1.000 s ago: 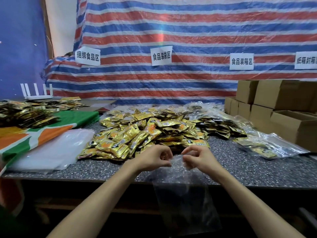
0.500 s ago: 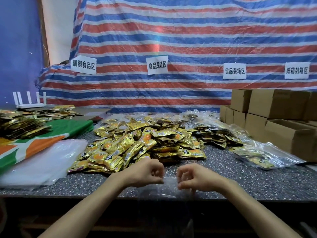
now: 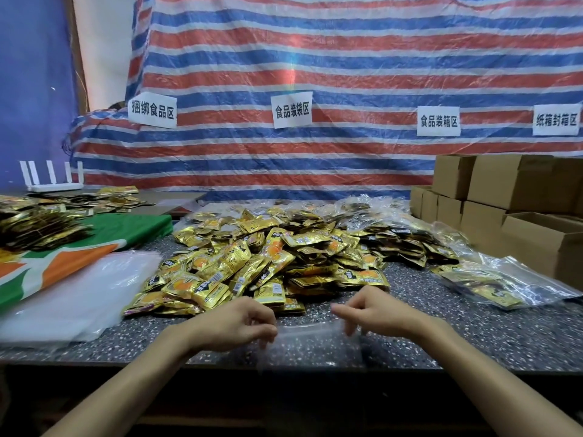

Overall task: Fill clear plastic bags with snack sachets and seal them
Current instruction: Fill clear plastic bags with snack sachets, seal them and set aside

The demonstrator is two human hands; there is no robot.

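Note:
A clear plastic bag (image 3: 310, 343) hangs over the front edge of the speckled table (image 3: 473, 339), its mouth stretched between my hands. My left hand (image 3: 235, 323) pinches the bag's left top corner with curled fingers. My right hand (image 3: 378, 310) pinches the right top corner. Just behind my hands lies a big heap of gold snack sachets (image 3: 262, 263). The bag looks empty; its lower part is hard to make out against the dark space under the table.
A stack of flat clear bags (image 3: 79, 294) lies at the left, beside a green, orange and white cloth (image 3: 104, 244). Filled clear bags (image 3: 504, 282) lie at the right, with cardboard boxes (image 3: 517, 212) behind. A white router (image 3: 53, 181) stands far left.
My hands have moved apart and down toward the table's front edge, spreading the bag's mouth wider. The camera has tilted up a little.

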